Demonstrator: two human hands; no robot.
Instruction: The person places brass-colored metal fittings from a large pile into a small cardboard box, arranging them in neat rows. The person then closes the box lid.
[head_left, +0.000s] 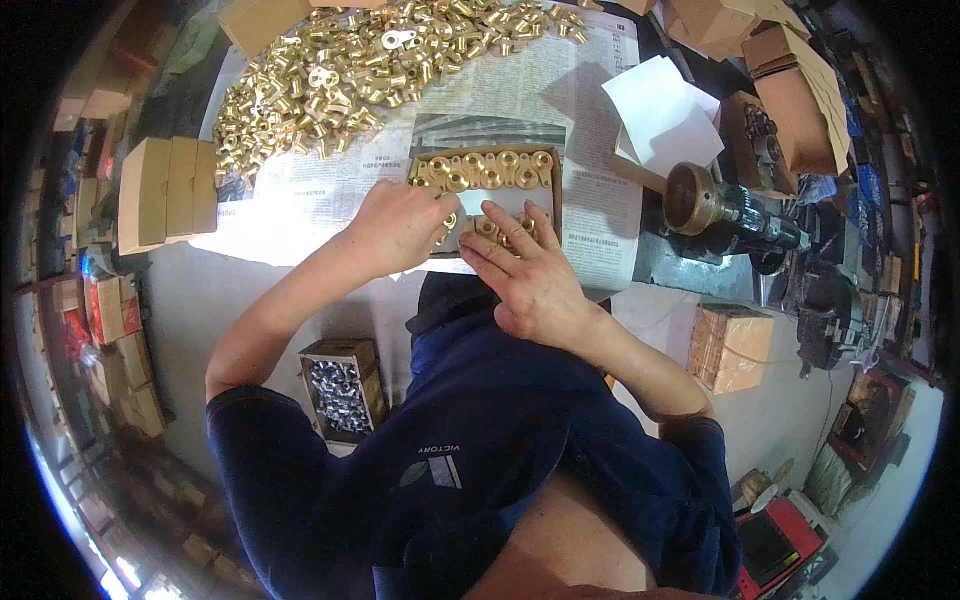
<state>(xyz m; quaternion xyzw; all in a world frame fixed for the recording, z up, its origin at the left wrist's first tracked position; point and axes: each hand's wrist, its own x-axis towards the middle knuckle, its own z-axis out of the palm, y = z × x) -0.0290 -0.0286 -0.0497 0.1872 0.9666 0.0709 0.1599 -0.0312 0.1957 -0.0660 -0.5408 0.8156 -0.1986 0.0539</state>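
Observation:
A shallow cardboard box (557, 196) stands near the table's front edge, lined with white paper and partly filled with brass-coloured metal fittings, each a flat lug with a round flanged hole. Two staggered rows of fittings (491, 178) lie along its far side. My left hand (405, 225) is over the box's left side, fingers bent down at a fitting (450, 223); its fingertips are partly hidden, so its hold is unclear. My right hand (525, 277) lies with spread fingers over more fittings at the near right side, touching them. A large heap of the same fittings (330, 82) covers the table's far left.
Newspaper (600, 217) covers the tabletop. Folded cartons (169, 191) stand at left. White sheets (664, 116) lie on a box at right, beside a metal machine (694, 201) and open cartons (799, 105). On the floor are a box of silvery parts (341, 396) and a taped carton (731, 349).

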